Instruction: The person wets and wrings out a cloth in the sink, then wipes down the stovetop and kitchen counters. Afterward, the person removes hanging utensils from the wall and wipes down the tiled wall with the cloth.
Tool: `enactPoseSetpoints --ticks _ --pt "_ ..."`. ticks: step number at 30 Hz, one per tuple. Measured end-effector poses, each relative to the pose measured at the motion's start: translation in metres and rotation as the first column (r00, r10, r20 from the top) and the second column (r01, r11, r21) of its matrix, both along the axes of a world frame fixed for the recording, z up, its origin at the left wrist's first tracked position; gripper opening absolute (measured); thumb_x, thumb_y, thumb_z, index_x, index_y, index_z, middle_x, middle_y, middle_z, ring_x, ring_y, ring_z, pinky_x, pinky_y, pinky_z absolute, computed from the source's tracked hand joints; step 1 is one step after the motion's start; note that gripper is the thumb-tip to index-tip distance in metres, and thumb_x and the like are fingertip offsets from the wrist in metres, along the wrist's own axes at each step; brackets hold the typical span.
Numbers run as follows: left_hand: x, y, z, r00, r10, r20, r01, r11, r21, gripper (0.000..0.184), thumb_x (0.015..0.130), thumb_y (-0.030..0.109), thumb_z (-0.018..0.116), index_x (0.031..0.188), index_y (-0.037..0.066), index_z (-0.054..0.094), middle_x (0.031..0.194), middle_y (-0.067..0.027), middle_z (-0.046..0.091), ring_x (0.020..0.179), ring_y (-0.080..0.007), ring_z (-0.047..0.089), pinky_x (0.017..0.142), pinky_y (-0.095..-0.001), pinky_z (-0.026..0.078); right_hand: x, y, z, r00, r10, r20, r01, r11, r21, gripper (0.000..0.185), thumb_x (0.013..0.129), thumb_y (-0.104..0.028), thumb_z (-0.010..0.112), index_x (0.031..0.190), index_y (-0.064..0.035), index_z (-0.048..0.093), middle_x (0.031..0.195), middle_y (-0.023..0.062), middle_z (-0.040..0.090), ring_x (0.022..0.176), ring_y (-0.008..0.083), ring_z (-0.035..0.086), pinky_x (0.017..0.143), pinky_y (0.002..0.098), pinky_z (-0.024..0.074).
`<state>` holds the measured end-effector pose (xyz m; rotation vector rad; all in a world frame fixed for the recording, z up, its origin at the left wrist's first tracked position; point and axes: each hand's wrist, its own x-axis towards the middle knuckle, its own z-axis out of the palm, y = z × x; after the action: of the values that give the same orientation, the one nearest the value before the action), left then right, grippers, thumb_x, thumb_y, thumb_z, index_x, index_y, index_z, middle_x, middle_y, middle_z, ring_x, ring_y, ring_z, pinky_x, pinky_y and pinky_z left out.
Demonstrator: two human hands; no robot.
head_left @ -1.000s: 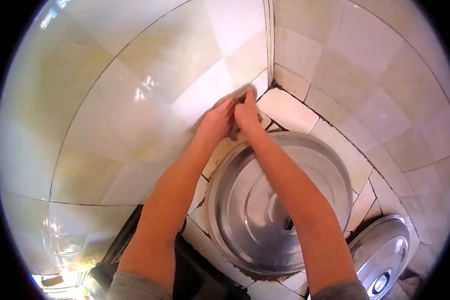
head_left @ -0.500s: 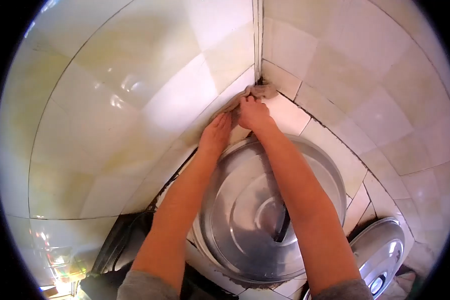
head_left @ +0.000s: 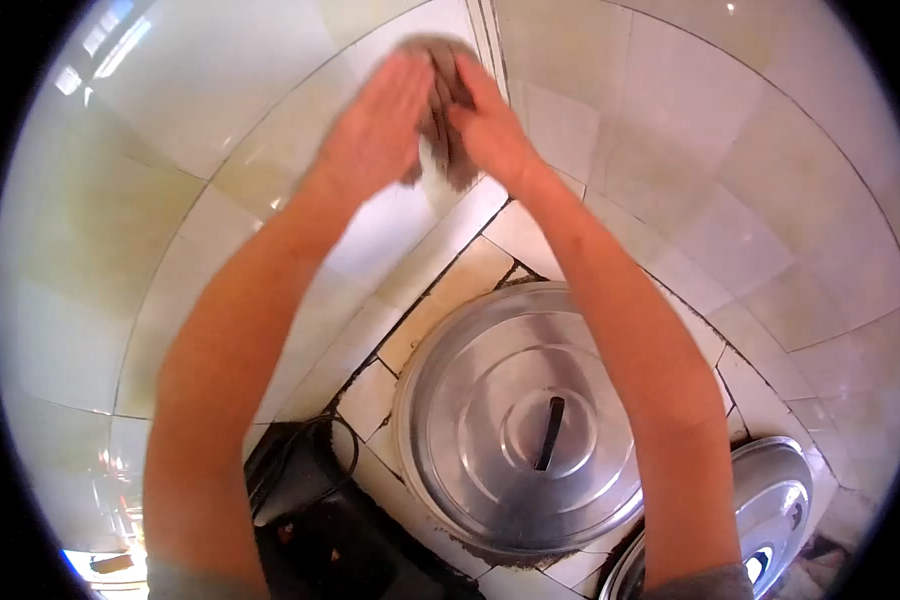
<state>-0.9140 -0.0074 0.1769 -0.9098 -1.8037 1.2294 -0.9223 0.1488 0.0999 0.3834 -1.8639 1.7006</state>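
A brownish-grey cloth is bunched against the tiled wall near the corner, high above the counter. My left hand covers its left side, fingers long and close together, slightly blurred, with cloth showing above and below them. On the other side, my right hand grips the cloth, thumb and fingers bent over its folds. Part of the cloth hangs down between the hands. Below my forearms a large round metal lid with a black handle lies on the tiled counter.
Pale glossy wall tiles meet in the corner behind my hands. A second metal lid leans at the lower right. At the lower left is a black object with a looped cable. Dark gaps line the counter tiles.
Both hands have lifted the cloth from the counter's corner edge up onto the left wall. My forearms have spread apart, uncovering the lid's handle. The view has shifted slightly.
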Motion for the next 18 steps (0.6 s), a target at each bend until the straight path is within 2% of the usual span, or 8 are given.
enactPoseSetpoints --ticks 5,6,8,10,12,13,16,18 --pt "-0.002 0.027 0.075 0.979 -0.196 -0.064 0.206 0.921 0.330 0.063 0.086 0.032 0.053 0.133 -0.008 0.045 0.141 -0.0203 0.044 0.137 -0.0316 0.033 0.119 -0.0440 0.015 -0.006 0.008 0.084 0.810 -0.162 -0.563 0.265 0.959 0.106 0.056 0.088 0.001 0.053 0.141 -0.0001 0.036 0.135 0.0222 0.046 0.126 0.0357 0.043 0.107 0.0385 0.0333" --pt "-0.001 0.030 0.068 0.996 -0.051 -0.077 0.069 0.964 0.257 0.064 0.087 0.033 0.054 0.139 -0.001 0.042 0.148 -0.0093 0.039 0.139 -0.0237 0.030 0.120 -0.0403 0.012 0.001 0.011 0.075 0.970 -0.140 -0.197 0.183 0.958 0.221 0.072 0.083 0.000 0.048 0.150 -0.0072 0.020 0.150 0.0217 0.029 0.139 0.0375 0.027 0.112 0.0393 0.0304" --pt "-0.045 0.021 0.021 0.872 -0.463 0.161 0.332 0.800 0.499 0.066 0.076 0.019 0.067 0.135 -0.001 0.045 0.139 -0.0130 0.047 0.135 -0.0218 0.037 0.120 -0.0365 0.016 -0.032 0.004 0.015 0.937 -0.296 -0.186 0.335 0.914 0.228 0.077 0.083 -0.003 0.053 0.150 -0.0061 0.015 0.151 0.0240 0.024 0.139 0.0402 0.027 0.109 0.0417 0.0340" --pt "-0.027 0.019 -0.032 0.977 -0.026 0.213 0.016 0.999 0.045 0.066 0.088 0.033 0.052 0.145 0.006 0.032 0.151 -0.0046 0.031 0.142 -0.0187 0.024 0.121 -0.0384 0.007 -0.026 -0.012 -0.049 0.946 -0.306 0.105 0.285 0.942 0.175 0.081 0.084 -0.013 0.060 0.149 0.0002 0.015 0.152 0.0282 0.018 0.140 0.0434 0.022 0.113 0.0437 0.0277" --pt "0.008 0.016 -0.067 0.954 0.270 0.130 -0.221 0.927 -0.301 0.061 0.097 0.037 0.036 0.151 0.011 0.023 0.158 0.0015 0.019 0.146 -0.0166 0.015 0.121 -0.0411 0.000 -0.028 -0.038 -0.128 0.971 -0.114 0.211 0.114 0.993 0.011 0.077 0.086 -0.015 0.055 0.148 0.0049 0.014 0.154 0.0260 0.016 0.144 0.0383 0.013 0.118 0.0427 0.0123" --pt "0.025 0.011 -0.080 0.932 0.348 0.103 -0.277 0.866 -0.416 0.056 0.100 0.034 0.028 0.152 0.013 0.020 0.159 0.0034 0.015 0.146 -0.0160 0.012 0.121 -0.0429 -0.002 -0.011 -0.050 -0.138 0.902 0.005 0.431 0.022 0.998 -0.056 0.083 0.080 0.005 0.050 0.150 0.0051 0.004 0.157 0.0209 0.013 0.145 0.0299 0.014 0.118 0.0344 0.0121" --pt "0.046 -0.014 -0.076 0.934 0.324 0.152 -0.209 0.839 -0.502 0.065 0.098 0.042 0.035 0.151 0.008 0.020 0.159 -0.0013 0.017 0.146 -0.0192 0.013 0.120 -0.0450 -0.001 0.038 -0.061 -0.133 0.791 0.296 0.535 -0.112 0.931 -0.348 0.084 0.078 0.009 0.048 0.151 0.0004 0.007 0.156 0.0175 0.020 0.144 0.0267 0.020 0.116 0.0326 0.0192" --pt "0.050 -0.028 -0.054 0.944 0.299 0.141 -0.208 0.868 -0.451 0.076 0.093 0.051 0.042 0.151 0.007 0.022 0.158 -0.0028 0.019 0.146 -0.0202 0.014 0.120 -0.0443 0.000 0.038 -0.071 -0.111 0.886 0.136 0.443 -0.042 0.976 -0.215 0.076 0.081 0.003 0.046 0.151 -0.0033 0.017 0.153 0.0175 0.027 0.141 0.0292 0.026 0.115 0.0341 0.0220"
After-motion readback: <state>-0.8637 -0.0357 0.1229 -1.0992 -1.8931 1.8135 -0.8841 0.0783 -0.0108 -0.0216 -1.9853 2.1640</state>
